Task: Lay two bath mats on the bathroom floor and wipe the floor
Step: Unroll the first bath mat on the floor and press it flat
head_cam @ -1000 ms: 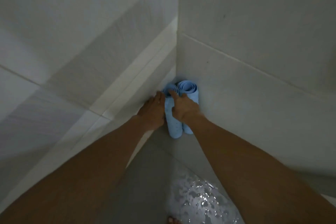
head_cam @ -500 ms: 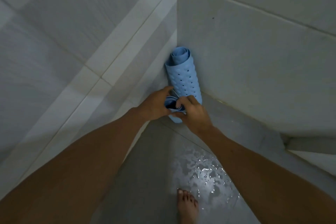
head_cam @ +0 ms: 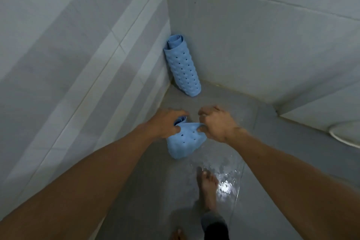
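Two light blue, perforated bath mats are in view. One rolled mat [head_cam: 183, 66] stands upright, leaning in the corner where the two tiled walls meet. The other mat [head_cam: 185, 142] hangs above the grey floor, partly unrolled, held between both hands. My left hand [head_cam: 165, 124] grips its rolled top at the left. My right hand [head_cam: 216, 122] pinches the loose edge at the right. The mat's lower end hangs free just above the wet floor [head_cam: 272, 161].
White tiled walls close in on the left and behind. A shiny wet patch [head_cam: 224, 185] lies on the floor by my bare foot [head_cam: 207, 189]. A white curved fixture edge [head_cam: 344, 134] shows at the right. A raised tiled ledge runs along the right wall.
Both hands have pulled one rolled mat out of the corner toward me and begun spreading it apart. The other roll stays standing in the corner.
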A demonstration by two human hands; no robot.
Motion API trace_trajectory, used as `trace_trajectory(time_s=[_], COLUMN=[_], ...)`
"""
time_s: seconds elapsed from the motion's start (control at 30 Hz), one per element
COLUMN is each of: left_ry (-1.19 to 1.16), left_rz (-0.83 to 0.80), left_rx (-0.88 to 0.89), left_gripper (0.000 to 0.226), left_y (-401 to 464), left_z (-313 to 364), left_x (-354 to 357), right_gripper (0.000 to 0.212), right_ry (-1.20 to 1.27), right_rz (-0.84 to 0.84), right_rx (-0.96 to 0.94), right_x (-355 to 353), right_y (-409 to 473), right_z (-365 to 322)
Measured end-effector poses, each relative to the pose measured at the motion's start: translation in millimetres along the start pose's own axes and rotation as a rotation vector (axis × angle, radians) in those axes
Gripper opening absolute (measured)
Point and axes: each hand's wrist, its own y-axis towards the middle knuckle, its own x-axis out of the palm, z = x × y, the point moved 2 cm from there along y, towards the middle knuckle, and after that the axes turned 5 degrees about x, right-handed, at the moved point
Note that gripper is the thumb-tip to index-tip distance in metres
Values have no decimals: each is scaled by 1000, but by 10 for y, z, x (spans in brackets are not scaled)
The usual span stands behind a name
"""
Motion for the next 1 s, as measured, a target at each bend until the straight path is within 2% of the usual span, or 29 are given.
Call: trace_trajectory(time_s=[0.1,0.2,0.27,0.37,0.43,0.5,0.53,0.63,0.67,0.77,0.93,1.0], left_ry=[85,78,79,404,498,396,282,-59,-108,-89,19,24], left_rz=[-89,-144,-141,-54,3,27,37,172,209,218,198,186], left_rx=[41,103,120,76,230,437,467,315,264,190,65,-16], left_gripper=[64,54,56,65,69,75,71,38,34,38,18,32], left_y=[-209,-344,-382,-327,-326,-349,-347,-354,-327,-227,-199,-317], left_z=[195,564,824,1156,1444,1765,1940,2475,2642,3039,3328,3272], left_x=[122,212,284,317,340,422,516,749,809,917,1127,1297], right_gripper=[26,15,14,14,14,19,23,32,33,32,32,35], right_ry=[-55,-87,-75,-50,-19,48,84,93,69,6,102,186], right_rz=[-3,23,43,83,133,209,247,291,302,376,580,678], right_rx=[19,35,79,128,153,191,215,218,206,189,262,293], right_x=[-203,-384,-521,-739,-891,-1049,-1119,-1304,-1367,-1587,-2035,-2188], right_y=[-440,-859,-1141,-1631,-2002,-2364,-2563,-3106,-3283,-3727,-4383,-4657], right_z=[-65,29,155,432,653,883,1019,1393,1497,1784,2289,2514])
